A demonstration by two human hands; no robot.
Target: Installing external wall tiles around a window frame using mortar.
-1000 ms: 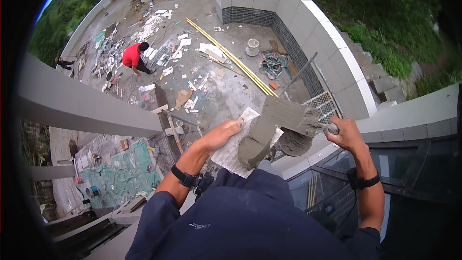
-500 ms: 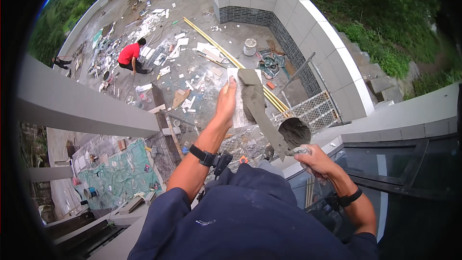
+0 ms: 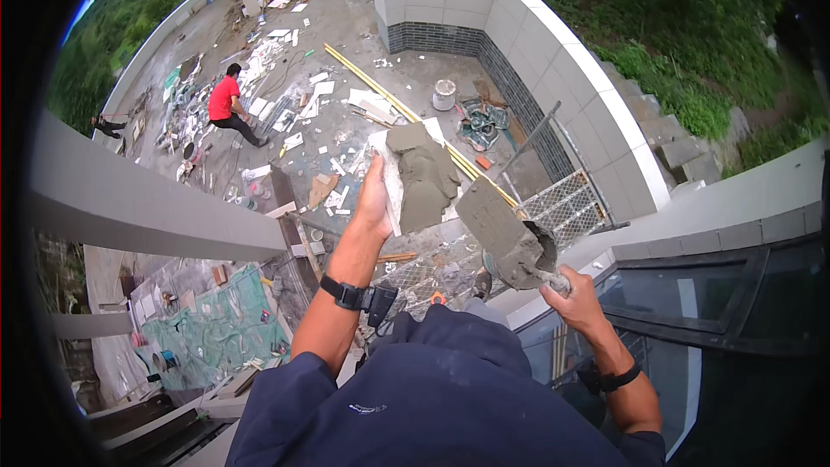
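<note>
My left hand (image 3: 373,201) grips the left edge of a white tile (image 3: 392,194), held out in front of me. Thick grey mortar (image 3: 422,175) covers much of the tile's upper face. In my right hand (image 3: 574,299) is the handle of a trowel (image 3: 487,214), its flat blade coated with mortar and turned toward the far left. The blade is apart from the tile, to its lower right. Just behind the trowel shows the dark, mortar-smeared inside of a round bucket (image 3: 545,245), partly hidden by the blade and its neck.
Below lies a yard strewn with tile scraps. Long yellow poles (image 3: 372,79) cross it, near a white bucket (image 3: 444,95). A person in red (image 3: 226,104) works at the left; others are farther off. Metal mesh (image 3: 566,207) and a wall ledge (image 3: 666,225) border my right.
The trowel has come off the tile and swung back right, toward the bucket. Mortar on the tile is spread wider. My left hand and the tile have shifted left. The person in red has risen somewhat.
</note>
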